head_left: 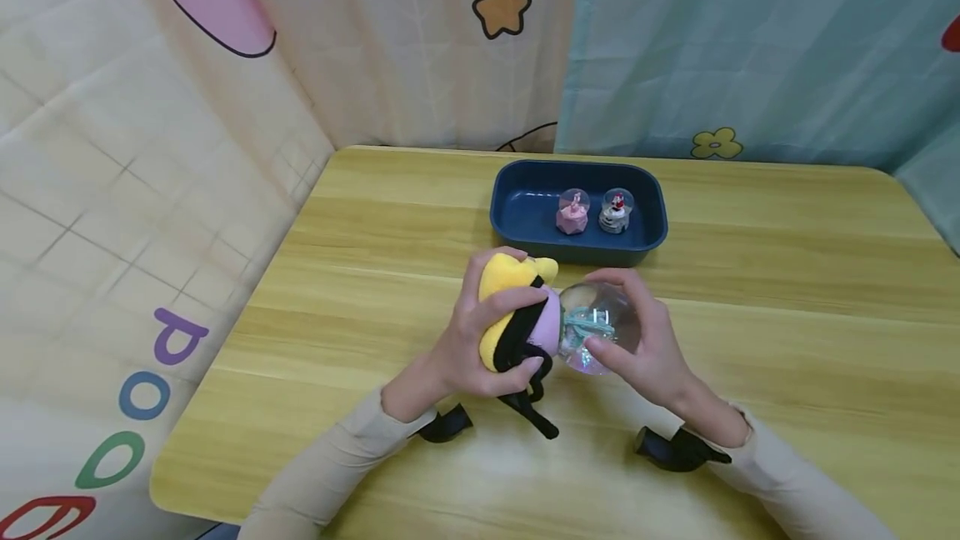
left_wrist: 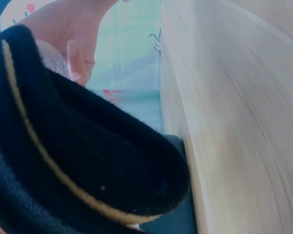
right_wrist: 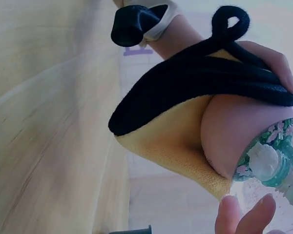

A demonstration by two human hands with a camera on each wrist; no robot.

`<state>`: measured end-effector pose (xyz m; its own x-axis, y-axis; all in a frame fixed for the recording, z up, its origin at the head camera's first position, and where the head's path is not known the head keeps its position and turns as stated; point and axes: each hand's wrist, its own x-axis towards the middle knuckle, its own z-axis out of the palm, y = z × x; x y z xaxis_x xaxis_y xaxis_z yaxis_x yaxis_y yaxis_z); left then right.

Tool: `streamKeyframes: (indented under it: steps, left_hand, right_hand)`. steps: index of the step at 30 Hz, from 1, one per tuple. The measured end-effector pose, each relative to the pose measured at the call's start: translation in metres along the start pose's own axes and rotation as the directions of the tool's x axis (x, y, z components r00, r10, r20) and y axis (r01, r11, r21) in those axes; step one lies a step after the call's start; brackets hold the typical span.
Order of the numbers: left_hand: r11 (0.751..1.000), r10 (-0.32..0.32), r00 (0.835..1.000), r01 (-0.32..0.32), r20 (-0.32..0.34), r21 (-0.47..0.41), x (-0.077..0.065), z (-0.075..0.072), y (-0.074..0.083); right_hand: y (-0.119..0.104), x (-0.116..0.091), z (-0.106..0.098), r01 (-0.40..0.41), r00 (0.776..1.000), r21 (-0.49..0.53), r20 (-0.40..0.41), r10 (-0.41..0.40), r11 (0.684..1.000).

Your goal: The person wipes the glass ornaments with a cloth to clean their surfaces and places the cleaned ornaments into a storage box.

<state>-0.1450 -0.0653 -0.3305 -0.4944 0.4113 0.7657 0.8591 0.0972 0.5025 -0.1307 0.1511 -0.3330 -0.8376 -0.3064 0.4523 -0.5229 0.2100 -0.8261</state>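
Note:
Above the table, a large snow globe lies tilted sideways between both hands, its clear dome toward the right. My right hand grips the dome with curled fingers and thumb. A yellow plush cloth piece with black trim wraps around the globe's pink base, and my left hand holds the two together. Black cords dangle below. The right wrist view shows green-and-pink floral decoration beside the base. Up close in the left wrist view, the black trim covers much of the scene.
Behind the hands stands a dark blue tray holding a small pink snow globe and a small white-and-grey one. Both sit on the wooden table. Printed curtains hang along the table's back and left side.

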Motion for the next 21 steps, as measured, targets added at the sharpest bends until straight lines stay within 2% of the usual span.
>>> streamKeyframes:
  steps: [5,11,14,16,21]
  left_hand:
    - [1.000,0.018,0.999,-0.019,0.045,0.014,-0.0006,-0.0017,0.0013]
    - [0.997,0.061,0.994,-0.065,0.087,0.047,-0.0036,-0.0044,0.0022]
    - [0.992,0.098,0.990,-0.105,0.102,0.068,-0.0040,-0.0054,0.0022]
    - [0.989,0.117,0.986,-0.126,0.117,0.077,-0.0037,-0.0060,0.0022]
    - [0.983,0.133,0.977,-0.151,0.164,0.104,-0.0014,-0.0059,0.0011]
  right_hand:
    - [-0.0038,0.0001,0.0002,-0.087,0.996,0.049,0.011,0.087,0.995]
    - [-0.0042,-0.0018,0.0021,-0.223,0.973,0.127,0.086,0.214,0.966]
    - [-0.0037,-0.0010,0.0025,-0.308,0.946,0.201,0.163,0.279,0.930]
    - [-0.0030,0.0008,0.0017,-0.365,0.924,0.274,0.226,0.309,0.890]
    - [0.0024,0.0067,-0.0026,-0.465,0.869,0.386,0.369,0.329,0.796]
